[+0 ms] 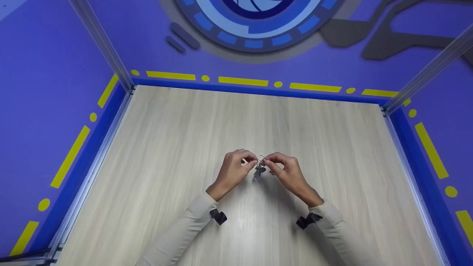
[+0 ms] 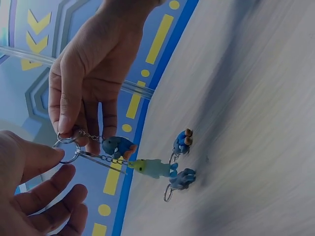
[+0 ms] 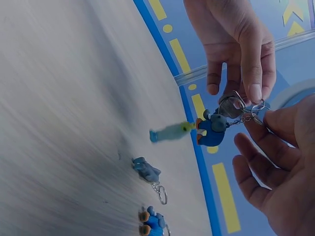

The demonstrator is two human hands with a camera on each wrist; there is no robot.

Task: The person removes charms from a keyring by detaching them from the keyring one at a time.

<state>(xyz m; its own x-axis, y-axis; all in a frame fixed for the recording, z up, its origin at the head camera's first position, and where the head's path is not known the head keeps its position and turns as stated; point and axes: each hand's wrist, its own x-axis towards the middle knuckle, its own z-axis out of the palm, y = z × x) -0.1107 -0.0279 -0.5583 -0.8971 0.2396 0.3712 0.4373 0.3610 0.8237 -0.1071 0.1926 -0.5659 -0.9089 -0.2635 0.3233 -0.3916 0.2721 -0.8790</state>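
In the head view my left hand (image 1: 235, 165) and right hand (image 1: 289, 173) meet above the table, fingertips close together. Each pinches a metal key ring (image 2: 78, 151) between thumb and fingers; the rings overlap between the hands. Short chains hang from them. One carries a blue elephant-like keychain figure (image 3: 212, 132) with orange feet, another a pale figure (image 2: 152, 168) fading from yellow-green to light blue. Beneath, on the table, lie a grey animal keychain (image 3: 146, 168) and a second blue figure (image 3: 153, 222) with orange feet, each with its own ring.
A light wood-grain table (image 1: 177, 122) spreads under both hands. Blue-purple panels (image 1: 37, 92) with yellow dashes enclose it at the back and both sides, with metal posts (image 1: 103, 44) at the rear corners.
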